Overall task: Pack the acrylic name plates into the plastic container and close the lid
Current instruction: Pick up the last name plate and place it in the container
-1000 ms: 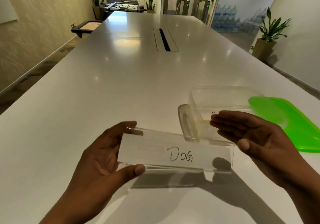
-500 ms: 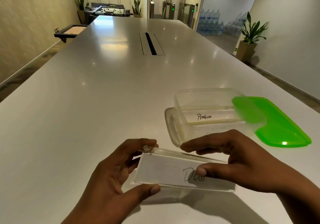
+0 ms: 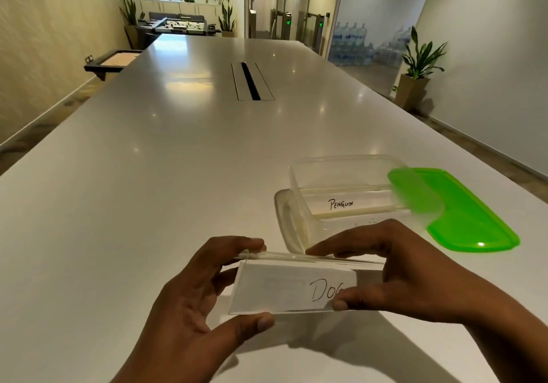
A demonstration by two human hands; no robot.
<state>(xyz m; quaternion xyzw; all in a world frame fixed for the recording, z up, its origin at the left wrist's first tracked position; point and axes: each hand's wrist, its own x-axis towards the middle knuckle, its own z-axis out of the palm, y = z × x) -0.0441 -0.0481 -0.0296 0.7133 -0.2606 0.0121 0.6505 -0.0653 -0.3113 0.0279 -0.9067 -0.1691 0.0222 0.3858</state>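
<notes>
Both hands pinching a clear "Dog" name plate (image 3: pixel 284 286) above white table (image 3: pixel 148 175), left hand (image 3: pixel 189 302) and right hand (image 3: pixel 394 270) thumb-and-fingers at either end; open plastic container (image 3: pixel 344 187) holding "Penguin" plate (image 3: pixel 341 205) just beyond; green lid (image 3: pixel 462 213) beside it

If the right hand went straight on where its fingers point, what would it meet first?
Likely the left hand, whose fingers hold the top edge of the DOG name plate. The right hand points leftward along that edge; depth is uncertain.

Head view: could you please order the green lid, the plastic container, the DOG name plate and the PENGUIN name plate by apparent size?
1 to 3, unranked: plastic container, green lid and DOG name plate look alike, and that plate is nearest the camera.
4. PENGUIN name plate, smallest.
</notes>
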